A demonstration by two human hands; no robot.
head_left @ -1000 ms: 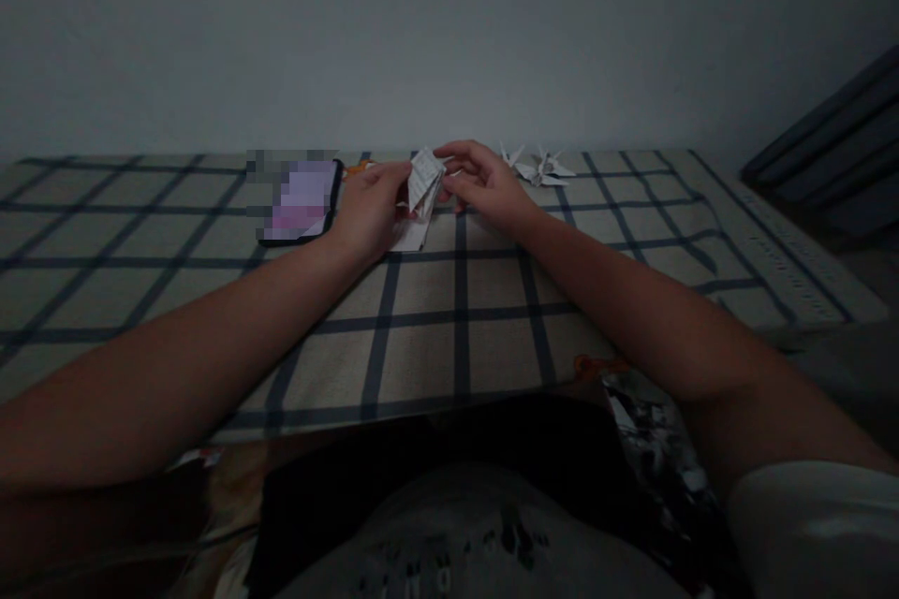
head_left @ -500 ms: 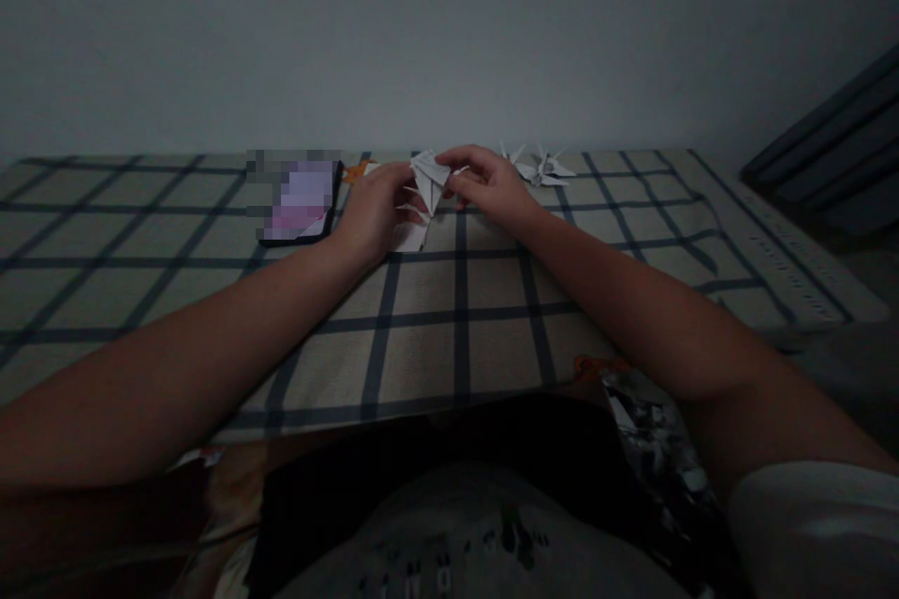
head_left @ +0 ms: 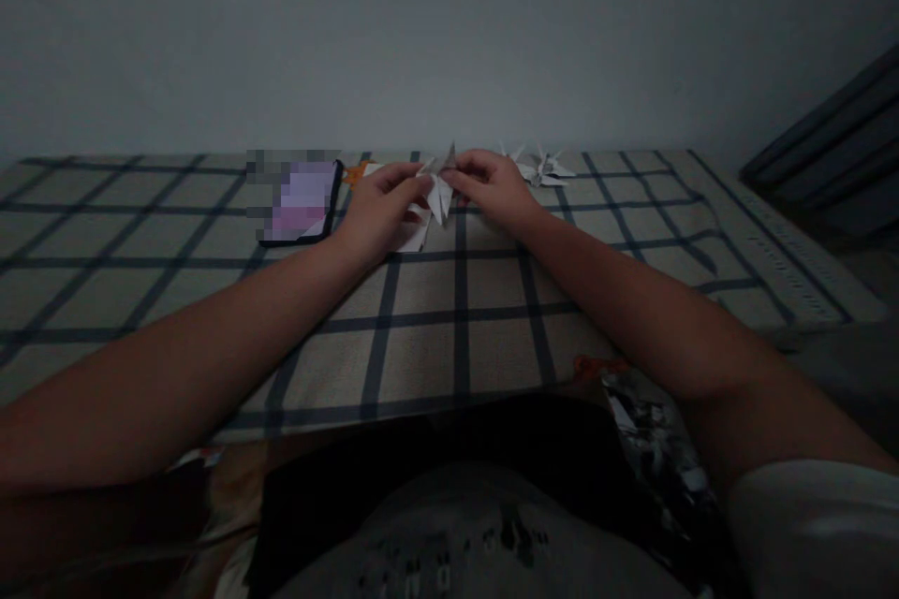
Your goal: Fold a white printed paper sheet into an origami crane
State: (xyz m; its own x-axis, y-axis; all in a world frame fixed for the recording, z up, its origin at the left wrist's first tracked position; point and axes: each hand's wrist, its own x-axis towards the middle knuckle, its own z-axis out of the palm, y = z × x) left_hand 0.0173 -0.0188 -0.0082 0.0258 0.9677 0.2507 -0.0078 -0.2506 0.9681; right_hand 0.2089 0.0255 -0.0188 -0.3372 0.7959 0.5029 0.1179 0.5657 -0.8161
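Observation:
A white folded-paper origami piece (head_left: 440, 197) with pointed flaps is held between my two hands, just above the table. My left hand (head_left: 383, 204) pinches its left side between thumb and fingers. On the other side, my right hand (head_left: 495, 182) grips it with thumb and index finger, the other fingers curled behind. One point of the paper sticks up and another points down toward me. Beneath my left hand lies flat white paper (head_left: 413, 237), partly covered by the hand. Just right of my right hand rest white origami cranes (head_left: 546, 170), partly overlapping.
A phone (head_left: 302, 201) with a lit, partly blurred screen lies left of my hands. Beside it is a small orange item (head_left: 355, 174). The checked cloth (head_left: 421, 346) covers the table, which meets a plain wall (head_left: 449, 37). Dark folded fabric (head_left: 835, 140) stands at the right.
The origami piece has turned and its flaps have spread, with one point now standing up. My left thumb has come onto its front; my right fingers have closed in on it.

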